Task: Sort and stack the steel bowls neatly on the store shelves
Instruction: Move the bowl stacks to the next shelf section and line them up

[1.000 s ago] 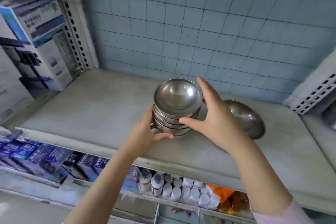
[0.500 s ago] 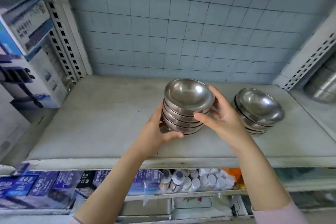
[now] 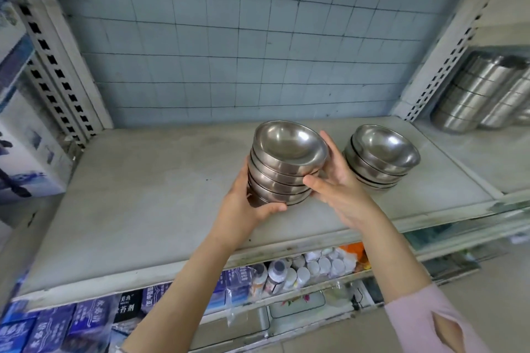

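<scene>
— Where's the stack of steel bowls (image 3: 282,169)?
— Mid-shelf (image 3: 149,198), toward its front edge, clasped between both hands: left hand (image 3: 246,206) cupping the base, right hand (image 3: 338,183) wrapping the right side.
— Anything beside it?
— A second bowl stack (image 3: 378,160) resting near the shelf's right edge.

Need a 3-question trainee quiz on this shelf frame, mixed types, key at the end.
1. True or false: both hands grip the stack of round steel bowls.
2. The second, untouched stack of steel bowls stands on which side of the held one: A left, B right, C behind?
3. What is the back wall covered with?

Key: 1 true, left hand and right hand on opposite sides; 2 B; 3 pale blue tiles.
</scene>
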Tool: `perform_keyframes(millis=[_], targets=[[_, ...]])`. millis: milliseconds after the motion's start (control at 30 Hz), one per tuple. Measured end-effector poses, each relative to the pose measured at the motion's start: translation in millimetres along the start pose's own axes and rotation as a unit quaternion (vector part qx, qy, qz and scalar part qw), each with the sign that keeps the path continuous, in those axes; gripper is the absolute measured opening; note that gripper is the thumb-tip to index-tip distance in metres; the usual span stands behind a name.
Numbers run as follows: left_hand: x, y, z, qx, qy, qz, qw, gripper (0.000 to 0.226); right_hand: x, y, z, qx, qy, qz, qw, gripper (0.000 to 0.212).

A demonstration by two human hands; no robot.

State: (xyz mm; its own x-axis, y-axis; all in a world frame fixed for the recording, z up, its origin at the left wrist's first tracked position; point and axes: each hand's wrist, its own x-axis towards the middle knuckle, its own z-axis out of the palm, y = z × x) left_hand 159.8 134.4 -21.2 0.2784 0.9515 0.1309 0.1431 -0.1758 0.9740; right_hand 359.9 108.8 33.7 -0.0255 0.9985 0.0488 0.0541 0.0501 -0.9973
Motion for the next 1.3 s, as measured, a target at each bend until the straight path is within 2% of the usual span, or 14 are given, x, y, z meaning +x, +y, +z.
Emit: perform_keyframes(millis=[267, 467, 733, 900, 1100, 1233, 1300], targets=[[-31.0, 37.0, 12.7, -0.004, 0.007, 0.030, 1.000, 0.101, -43.2, -18.9, -11.5, -0.004, 0.027, -0.049, 0.998, 0.100], [-61.8, 81.6, 56.2, 0.006, -0.007, 0.063, 0.998, 0.101, -99.3, -45.3, -48.2, 0.026, 0.051, -0.067, 0.996, 0.102], [-99.8, 128.2, 175.6, -0.008, -0.035, 0.068, 0.997, 0.094, -190.8, -68.0, -155.6, 0.012, 0.065, -0.080, 0.995, 0.101], [-114.6, 152.7, 261.7, -0.025, -0.079, 0.080, 0.993, 0.088, -247.3, -64.9, -231.7, -0.006, 0.109, -0.097, 0.989, 0.069], [-107.7, 165.4, 348.0, -0.019, -0.137, 0.074, 0.988, 0.092, -291.7, -55.3, -306.6, 0.008, 0.174, -0.082, 0.981, 0.067], [-87.3, 168.0, 402.5, -0.015, -0.183, 0.072, 0.980, 0.094, -302.1, -41.9, -356.4, 0.009, 0.210, -0.075, 0.975, 0.084], [-72.5, 166.4, 428.8, -0.018, -0.208, 0.068, 0.976, 0.095, -301.7, -35.0, -381.6, 0.013, 0.227, -0.071, 0.971, 0.085]])
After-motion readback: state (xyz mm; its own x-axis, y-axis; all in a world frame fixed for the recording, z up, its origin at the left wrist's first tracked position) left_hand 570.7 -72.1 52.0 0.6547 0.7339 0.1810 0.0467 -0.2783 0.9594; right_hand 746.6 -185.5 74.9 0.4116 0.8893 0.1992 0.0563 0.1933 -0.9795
